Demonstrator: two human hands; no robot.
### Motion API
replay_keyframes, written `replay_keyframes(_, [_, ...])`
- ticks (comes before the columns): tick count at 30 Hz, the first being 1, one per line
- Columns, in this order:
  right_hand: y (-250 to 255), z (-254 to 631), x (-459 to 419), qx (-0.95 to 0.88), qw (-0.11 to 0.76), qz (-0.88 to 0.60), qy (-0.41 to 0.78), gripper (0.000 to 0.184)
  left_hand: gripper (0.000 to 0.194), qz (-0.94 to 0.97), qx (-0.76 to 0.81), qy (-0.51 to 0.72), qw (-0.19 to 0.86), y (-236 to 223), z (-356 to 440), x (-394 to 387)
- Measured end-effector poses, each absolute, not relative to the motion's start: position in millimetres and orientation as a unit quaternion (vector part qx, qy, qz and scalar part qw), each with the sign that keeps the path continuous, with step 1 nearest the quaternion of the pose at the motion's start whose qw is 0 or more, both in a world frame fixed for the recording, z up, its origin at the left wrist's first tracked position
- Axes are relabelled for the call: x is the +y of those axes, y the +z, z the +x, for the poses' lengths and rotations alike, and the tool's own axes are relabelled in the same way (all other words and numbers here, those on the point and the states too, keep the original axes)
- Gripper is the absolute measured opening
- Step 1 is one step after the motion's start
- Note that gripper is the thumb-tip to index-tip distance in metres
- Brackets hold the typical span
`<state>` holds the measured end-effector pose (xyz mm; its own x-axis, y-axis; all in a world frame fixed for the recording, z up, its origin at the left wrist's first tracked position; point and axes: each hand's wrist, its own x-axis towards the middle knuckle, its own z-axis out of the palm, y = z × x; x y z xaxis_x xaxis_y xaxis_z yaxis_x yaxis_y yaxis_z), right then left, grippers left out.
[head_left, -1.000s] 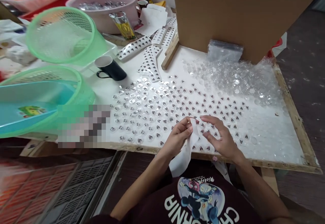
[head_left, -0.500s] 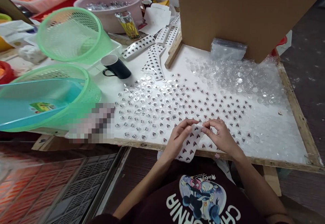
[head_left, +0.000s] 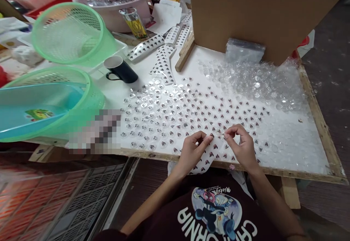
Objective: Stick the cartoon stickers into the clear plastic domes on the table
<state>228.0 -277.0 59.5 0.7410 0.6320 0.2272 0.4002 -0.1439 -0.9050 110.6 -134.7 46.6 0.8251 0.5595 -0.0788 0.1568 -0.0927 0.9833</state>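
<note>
My left hand [head_left: 193, 150] is closed, thumb against fingers, on the upper end of a white sticker strip [head_left: 210, 158] printed with small dark and red figures. The strip hangs over the table's front edge towards my shirt. Just right of it, my right hand [head_left: 242, 144] pinches with thumb and forefinger. A small pale piece [head_left: 222, 134] shows at its fingertips, too small to make out fully. Beneath and beyond both hands, many clear round discs [head_left: 155, 128] lie in rows on the white table, each bearing a small printed figure.
Plain clear discs [head_left: 262, 84] are heaped at the right, near a cardboard panel [head_left: 246, 11]. More sticker strips [head_left: 164, 64] lie behind, beside a dark mug [head_left: 121, 69]. Green baskets [head_left: 105, 38] and a pink basin [head_left: 115, 18] stand left. A wooden rim [head_left: 319, 113] edges the table.
My right hand has moved slightly right, away from my left hand and the strip, with a small pale piece at its fingertips. My left hand still grips the strip.
</note>
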Motion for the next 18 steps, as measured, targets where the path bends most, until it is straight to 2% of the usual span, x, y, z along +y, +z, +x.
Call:
replay_keyframes(1, [58.8, 227.8, -275.5, -0.325, 0.575, -0.743, 0.112, 0.007, 0.033, 0.727, 0.242, 0.159, 0.622, 47.1, 111.0, -135.4])
replay_keyframes(5, [55.1, 223.0, -267.5, -0.296, 0.621, -0.699, 0.195, 0.036, 0.032, 0.750, 0.211, 0.148, 0.609, 46.1, 112.8, -138.4])
replay_keyframes(9, [54.1, 218.7, -265.8, -0.272, 0.651, -0.673, 0.223, 0.037, 0.031, 0.766, 0.188, 0.131, 0.601, 45.1, 115.7, -140.1])
replay_keyframes(14, [60.9, 248.1, -290.8, -0.234, 0.678, -0.672, 0.185, 0.038, 0.028, 0.784, 0.166, 0.108, 0.588, 46.5, 116.1, -140.0])
replay_keyframes(18, [51.4, 317.3, -332.4, -0.153, 0.669, -0.723, 0.083, 0.048, 0.030, 0.779, 0.182, 0.101, 0.592, 45.9, 114.3, -139.4])
